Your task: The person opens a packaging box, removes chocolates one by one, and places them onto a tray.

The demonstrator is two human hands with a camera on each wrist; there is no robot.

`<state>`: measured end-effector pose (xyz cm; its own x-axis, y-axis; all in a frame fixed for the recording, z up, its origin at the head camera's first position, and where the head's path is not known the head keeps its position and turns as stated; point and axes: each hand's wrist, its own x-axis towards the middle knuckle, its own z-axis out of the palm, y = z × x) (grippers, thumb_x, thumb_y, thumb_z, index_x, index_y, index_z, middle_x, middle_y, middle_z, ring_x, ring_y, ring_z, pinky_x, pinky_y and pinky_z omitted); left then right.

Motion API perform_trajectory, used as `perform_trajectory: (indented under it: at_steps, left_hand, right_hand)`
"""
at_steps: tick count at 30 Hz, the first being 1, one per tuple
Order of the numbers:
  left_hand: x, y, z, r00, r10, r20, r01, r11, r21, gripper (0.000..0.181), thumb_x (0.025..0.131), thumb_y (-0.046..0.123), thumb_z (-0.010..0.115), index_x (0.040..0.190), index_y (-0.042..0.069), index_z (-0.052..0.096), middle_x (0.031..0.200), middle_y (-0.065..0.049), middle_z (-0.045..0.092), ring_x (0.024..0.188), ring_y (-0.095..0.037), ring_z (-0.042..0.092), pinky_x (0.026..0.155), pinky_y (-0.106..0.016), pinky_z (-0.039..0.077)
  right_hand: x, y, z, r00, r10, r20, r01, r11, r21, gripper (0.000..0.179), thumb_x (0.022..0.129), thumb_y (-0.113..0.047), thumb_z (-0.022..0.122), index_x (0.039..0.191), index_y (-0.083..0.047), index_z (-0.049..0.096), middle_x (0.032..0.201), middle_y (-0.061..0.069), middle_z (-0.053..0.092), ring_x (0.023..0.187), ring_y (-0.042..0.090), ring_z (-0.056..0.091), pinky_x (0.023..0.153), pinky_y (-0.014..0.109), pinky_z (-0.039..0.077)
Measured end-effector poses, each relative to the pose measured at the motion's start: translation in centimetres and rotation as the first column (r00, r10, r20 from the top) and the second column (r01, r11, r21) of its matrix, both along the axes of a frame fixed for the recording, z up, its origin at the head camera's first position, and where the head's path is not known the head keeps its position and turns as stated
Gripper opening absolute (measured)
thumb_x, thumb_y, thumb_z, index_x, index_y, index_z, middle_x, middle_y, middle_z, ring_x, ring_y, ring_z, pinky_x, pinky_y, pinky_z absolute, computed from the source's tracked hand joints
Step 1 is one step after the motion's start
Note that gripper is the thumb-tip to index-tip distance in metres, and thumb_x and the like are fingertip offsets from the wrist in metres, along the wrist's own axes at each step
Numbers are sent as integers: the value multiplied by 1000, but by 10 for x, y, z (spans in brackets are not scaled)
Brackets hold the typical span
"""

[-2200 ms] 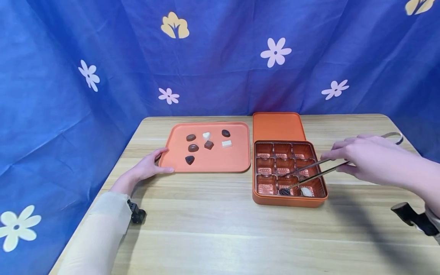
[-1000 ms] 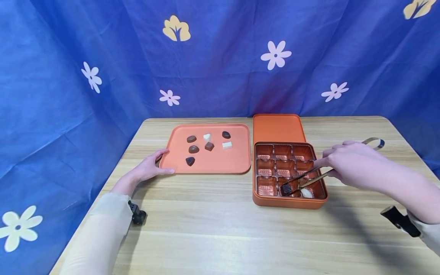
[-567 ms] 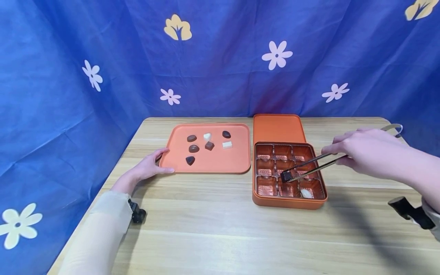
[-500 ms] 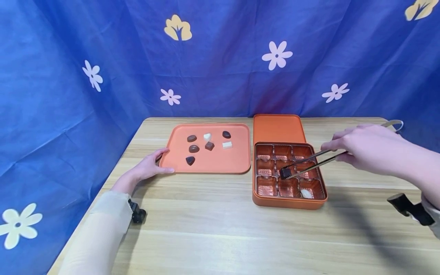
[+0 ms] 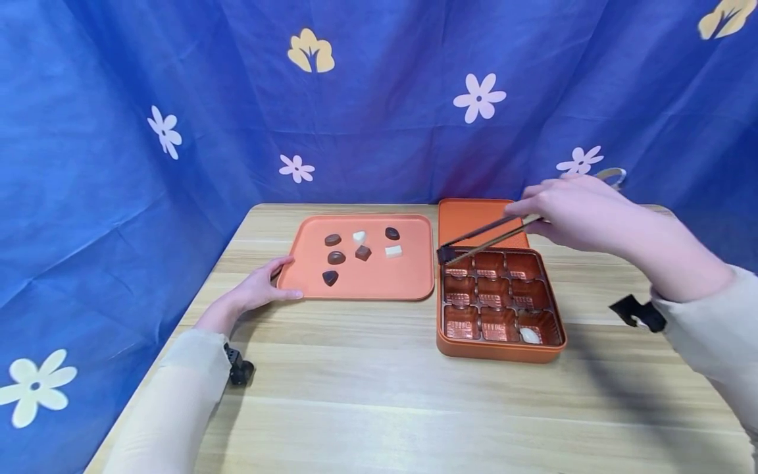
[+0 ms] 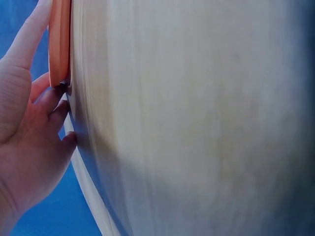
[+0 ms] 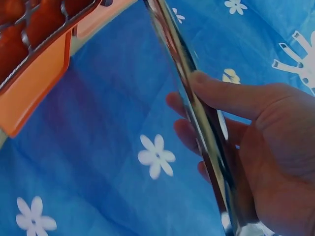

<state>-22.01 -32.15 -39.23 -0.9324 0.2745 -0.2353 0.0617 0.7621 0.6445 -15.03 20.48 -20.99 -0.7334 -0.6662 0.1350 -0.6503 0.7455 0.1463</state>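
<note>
My right hand [image 5: 583, 210] grips metal tongs [image 7: 199, 115], whose tips pinch a dark square chocolate [image 5: 447, 255]. The tips are over the far left corner of the orange box [image 5: 500, 351], which has brown compartments. A white shell-like chocolate [image 5: 530, 336] lies in the box's near right compartment. At the left, my left hand [image 5: 251, 289] holds the near left corner of the pink tray [image 5: 391, 282], thumb along the front edge and fingers at the side. Several chocolates sit on the tray, among them a dark triangular one [image 5: 329, 278] and a white rectangular one [image 5: 393, 251].
An orange lid [image 5: 474, 217] lies behind the box, partly covered by the tongs. The tray and box stand side by side on the wooden table [image 5: 367, 382]. A blue curtain [image 5: 385, 118] with flowers hangs behind the table.
The tongs lifted the dark square chocolate out of the near middle compartment and carried it away and left to the box's far left corner. My left hand stayed at the tray.
</note>
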Motion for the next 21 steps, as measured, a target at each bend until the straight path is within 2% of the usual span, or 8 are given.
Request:
perform_trajectory:
  at_steps: [5, 9, 16, 21]
  left_hand:
    - [-1, 0, 0, 1000, 4, 0, -4, 1000, -2, 101, 80, 42, 80, 154, 4, 22, 155, -27, 19, 142, -43, 18, 112, -58, 18]
    - [-2, 0, -1, 1000, 7, -2, -7, 1000, -5, 102, 79, 43, 80, 154, 4, 22, 155, -27, 20, 142, -43, 18, 112, -58, 19]
    - [-3, 0, -2, 1000, 5, -2, -5, 1000, -8, 102, 79, 44, 80, 154, 4, 22, 155, -27, 20, 142, -43, 18, 112, -58, 19]
    - [-3, -1, -2, 1000, 7, -6, -7, 1000, -10, 102, 79, 43, 80, 153, 4, 23, 155, -27, 20, 142, -43, 18, 112, -58, 18]
  right_hand:
    - [-19, -29, -9, 999, 27, 31, -26, 1000, -14, 36, 85, -12, 75, 120, -12, 70, 110, 14, 68, 99, 34, 64, 80, 50, 48]
    - [-35, -53, -21, 997, 28, 68, -28, 1000, 5, 35, 88, -14, 72, 124, -13, 68, 118, 16, 66, 105, 35, 62, 85, 50, 47]
    - [-58, -87, -40, 993, 78, 88, -76, 997, -21, 35, 90, -17, 71, 124, -17, 68, 112, 8, 67, 103, 31, 62, 87, 47, 45]
    - [-69, -107, -48, 988, 64, 144, -64, 998, -2, 36, 91, -18, 69, 127, -18, 66, 117, 7, 66, 107, 30, 60, 91, 47, 44]
